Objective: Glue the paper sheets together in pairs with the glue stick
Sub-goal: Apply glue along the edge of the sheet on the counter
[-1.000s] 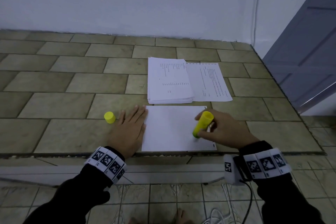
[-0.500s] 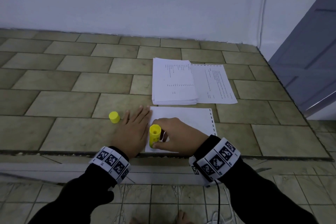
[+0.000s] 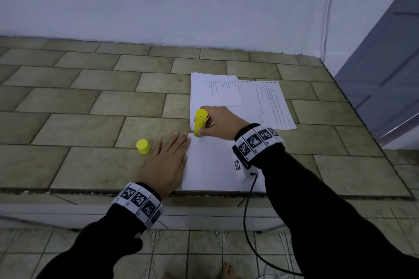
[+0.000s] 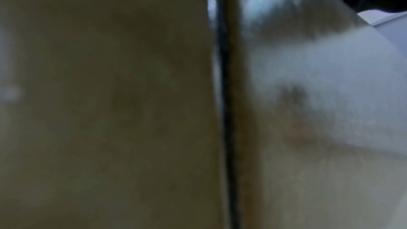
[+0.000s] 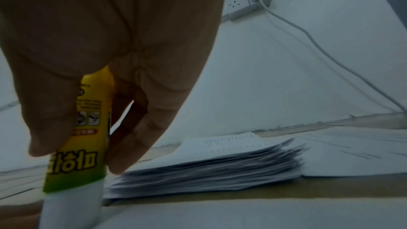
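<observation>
A blank white sheet [image 3: 215,165] lies at the near edge of the tiled ledge. My left hand [image 3: 167,161] lies flat, fingers straight, pressing the sheet's left edge. My right hand [image 3: 215,123] grips the yellow glue stick [image 3: 200,121], held upright with its white tip [image 5: 70,212] down on the sheet's far left corner. In the right wrist view the fingers [image 5: 141,137] curl round the glue stick [image 5: 86,137]. The yellow cap [image 3: 143,146] stands on the tiles left of my left hand. A stack of printed sheets [image 3: 215,97] lies behind, with a single printed sheet [image 3: 269,104] to its right.
A white wall runs behind the ledge, with a socket strip [image 5: 249,1] and a white cable [image 5: 319,51]. A grey door [image 3: 390,56] stands at the right. A black cable [image 3: 247,222] hangs from my right wrist over the ledge's front edge. The left wrist view is blurred.
My right hand carried the glue stick from the sheet's right side to its near left edge, then up to the far left corner. The left hand stayed flat on the sheet.
</observation>
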{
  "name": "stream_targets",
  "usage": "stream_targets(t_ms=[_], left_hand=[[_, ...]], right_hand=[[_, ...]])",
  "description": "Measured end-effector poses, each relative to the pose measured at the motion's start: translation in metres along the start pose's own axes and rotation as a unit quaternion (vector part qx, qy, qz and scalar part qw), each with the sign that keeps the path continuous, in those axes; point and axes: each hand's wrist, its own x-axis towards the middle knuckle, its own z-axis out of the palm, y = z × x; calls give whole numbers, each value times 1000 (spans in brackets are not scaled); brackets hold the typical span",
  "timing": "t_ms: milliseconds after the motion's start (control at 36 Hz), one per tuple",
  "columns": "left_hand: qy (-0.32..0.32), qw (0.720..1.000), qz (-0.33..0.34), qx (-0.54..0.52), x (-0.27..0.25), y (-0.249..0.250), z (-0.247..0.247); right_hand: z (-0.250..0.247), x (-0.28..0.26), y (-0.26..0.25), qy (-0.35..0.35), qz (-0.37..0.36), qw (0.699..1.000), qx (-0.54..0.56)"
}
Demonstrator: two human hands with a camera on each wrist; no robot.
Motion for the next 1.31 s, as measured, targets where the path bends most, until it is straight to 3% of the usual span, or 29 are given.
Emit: stream_targets(t_ms=[222, 444, 667, 944, 1305], left_hand=[[-34, 999, -28, -27, 1, 3, -3], [-72, 997, -35, 9, 2, 5, -6], [-76, 996, -37, 17, 2, 5, -6], [-68, 997, -36, 11, 1, 4, -4], [-74, 997, -38, 3, 2, 6, -8]], right_hand=[[-4, -25, 9, 34, 2, 999, 4], [-8, -87, 21, 8, -12, 999, 45], [-4, -111, 25, -51, -16, 998, 34], [-14, -92, 31, -34, -22, 999, 33], [-33, -40, 35, 41, 40, 998, 7]])
